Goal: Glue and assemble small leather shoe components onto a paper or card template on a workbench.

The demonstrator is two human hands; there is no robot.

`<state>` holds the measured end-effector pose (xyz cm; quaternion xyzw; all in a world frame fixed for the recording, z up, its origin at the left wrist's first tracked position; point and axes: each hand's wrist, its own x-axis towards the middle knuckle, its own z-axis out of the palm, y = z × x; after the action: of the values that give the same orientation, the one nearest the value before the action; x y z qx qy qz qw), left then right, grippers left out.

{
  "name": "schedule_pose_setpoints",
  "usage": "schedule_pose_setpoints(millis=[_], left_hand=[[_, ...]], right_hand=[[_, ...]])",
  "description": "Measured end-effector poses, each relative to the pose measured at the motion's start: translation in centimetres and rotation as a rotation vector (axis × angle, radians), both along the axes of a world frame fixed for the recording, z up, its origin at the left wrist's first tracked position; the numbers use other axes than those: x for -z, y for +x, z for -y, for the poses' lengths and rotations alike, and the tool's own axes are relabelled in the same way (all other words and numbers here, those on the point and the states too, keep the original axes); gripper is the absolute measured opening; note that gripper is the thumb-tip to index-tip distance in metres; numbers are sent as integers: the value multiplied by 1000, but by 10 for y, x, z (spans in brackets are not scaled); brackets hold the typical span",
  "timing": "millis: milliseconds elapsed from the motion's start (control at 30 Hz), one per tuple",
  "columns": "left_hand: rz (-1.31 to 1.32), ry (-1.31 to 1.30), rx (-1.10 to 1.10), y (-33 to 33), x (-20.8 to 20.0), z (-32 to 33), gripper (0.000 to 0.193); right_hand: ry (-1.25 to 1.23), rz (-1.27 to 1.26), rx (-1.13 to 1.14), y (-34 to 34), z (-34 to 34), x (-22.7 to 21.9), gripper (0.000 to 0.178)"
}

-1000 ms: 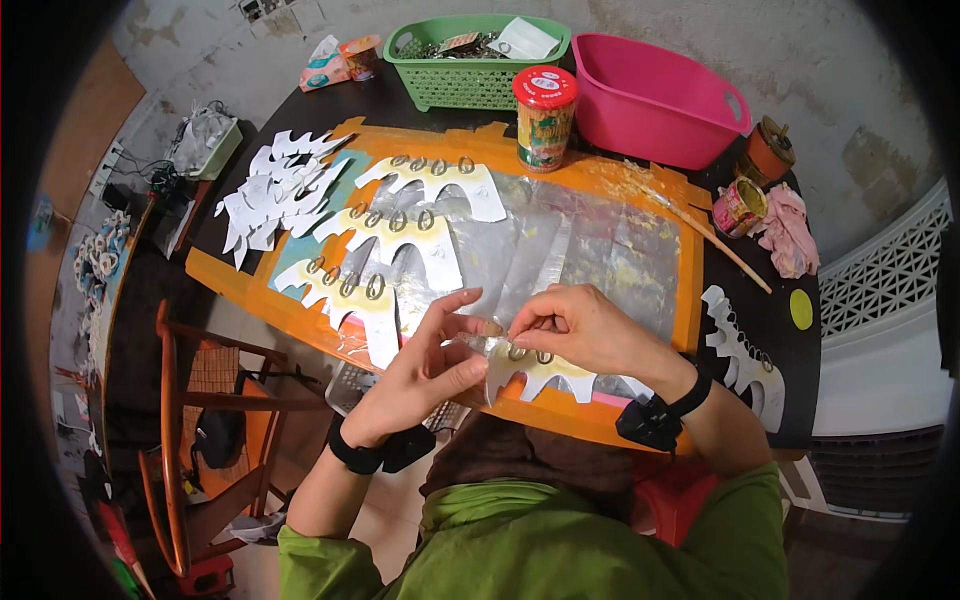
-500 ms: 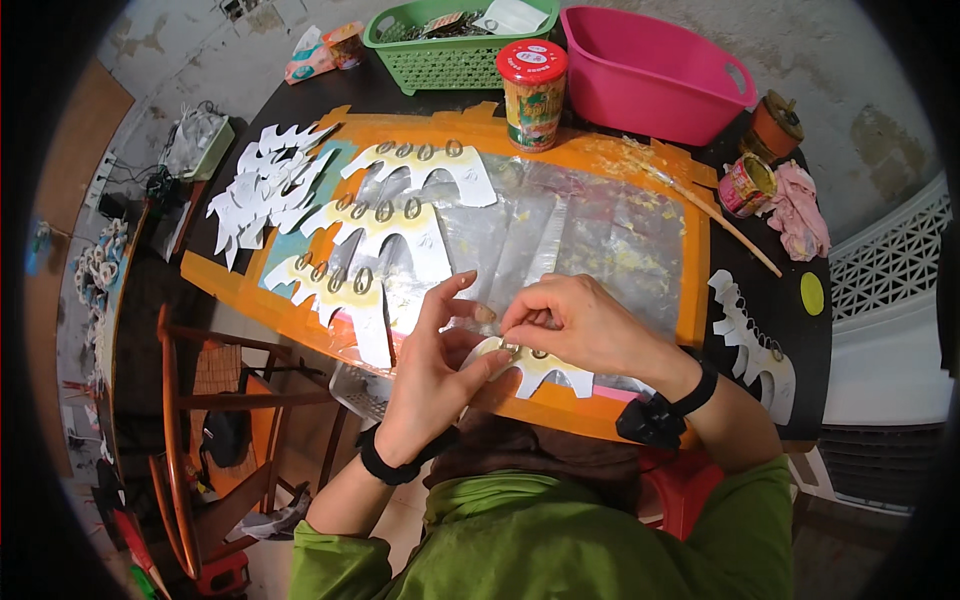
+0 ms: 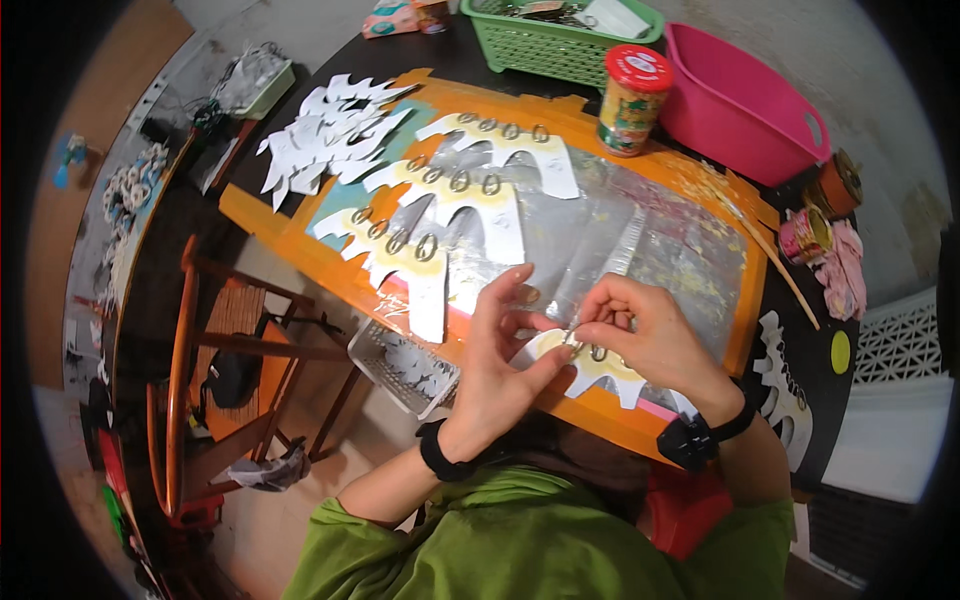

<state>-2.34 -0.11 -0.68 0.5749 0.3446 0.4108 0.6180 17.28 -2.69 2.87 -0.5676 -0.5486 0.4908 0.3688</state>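
A white scalloped cutout (image 3: 612, 388) with a yellow-smeared upper edge lies at the near edge of the orange-taped work sheet. My left hand (image 3: 500, 375) pinches its left end between thumb and fingers. Over its upper edge, my right hand (image 3: 655, 335) has thumb and forefinger pinched together. Something small and shiny shows between the fingertips, too hidden to name. Beside them, a dark oval metal ring (image 3: 598, 353) sits on the cutout. Three similar cutouts lie beyond my left hand, including the nearest one (image 3: 428, 300), each bearing several oval rings.
A pile of plain white cutouts (image 3: 330, 140) lies far left. At the back stand a green basket (image 3: 560, 45), a red-lidded tub (image 3: 632, 105) and a pink basin (image 3: 745, 105). On the right are a wooden stick (image 3: 785, 270), an open can (image 3: 803, 235) and another ringed cutout (image 3: 785, 400).
The whole view has shifted and tilted, so the table's things appear farther right. My hands stay together at the same cutout, with the right fingertips still pinched over its upper edge.
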Motion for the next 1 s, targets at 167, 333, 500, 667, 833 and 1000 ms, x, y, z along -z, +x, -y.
schedule_pose_setpoints(millis=[167, 333, 500, 667, 833, 1000], left_hand=[[22, 20, -34, 2, 3, 6, 79], [56, 21, -33, 3, 4, 7, 71], [49, -12, -60, -2, 6, 10, 69], [18, 76, -35, -6, 3, 8, 62], [-237, 443, 310, -27, -24, -10, 64], [-415, 598, 299, -29, -22, -20, 65]], right_hand=[[13, 19, -65, 2, -3, 5, 8], [208, 167, -94, 7, 1, 9, 9], [174, 152, -117, 1, 1, -1, 12], [113, 170, -79, -5, 3, -3, 12], [289, 270, -105, -8, 7, 11, 10], [368, 363, -107, -16, 8, 8, 8]])
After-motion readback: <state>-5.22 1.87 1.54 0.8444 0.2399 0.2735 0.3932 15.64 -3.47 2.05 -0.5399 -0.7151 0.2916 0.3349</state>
